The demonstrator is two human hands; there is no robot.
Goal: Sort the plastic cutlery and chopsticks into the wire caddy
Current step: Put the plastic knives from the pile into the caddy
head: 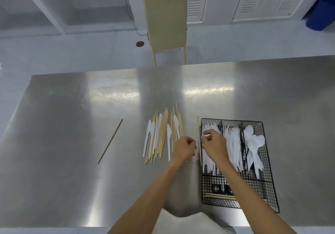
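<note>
Chopsticks [163, 134] and white plastic knives [147, 139] lie mixed in a loose row on the steel bench [72, 115], all pointing roughly away from the person. The left hand [184, 147] rests at the near right edge of this row, its fingers curled together; whether they pinch anything cannot be told. Just to the right, a single chopstick [199, 141] lies on the bench alongside the left wall of the black wire caddy [268, 179].

The right hand [214, 145] reaches over the caddy's left compartment, its fingers [206, 134] bunched around something white, seemingly a knife, though the grip is too blurred to be sure. That left compartment holds white knives, the middle one holds forks [233, 139], and the right one holds spoons [253, 143]. A crosswise section at the near end of the caddy holds several chopsticks lying sideways [219, 196].

Well apart to the left, 1 dark thin stick [110, 141] lies diagonally on the bench. Beyond the far edge of the bench stands a cream chair [165, 17], and a blue bin [320, 16] sits at the upper right.
</note>
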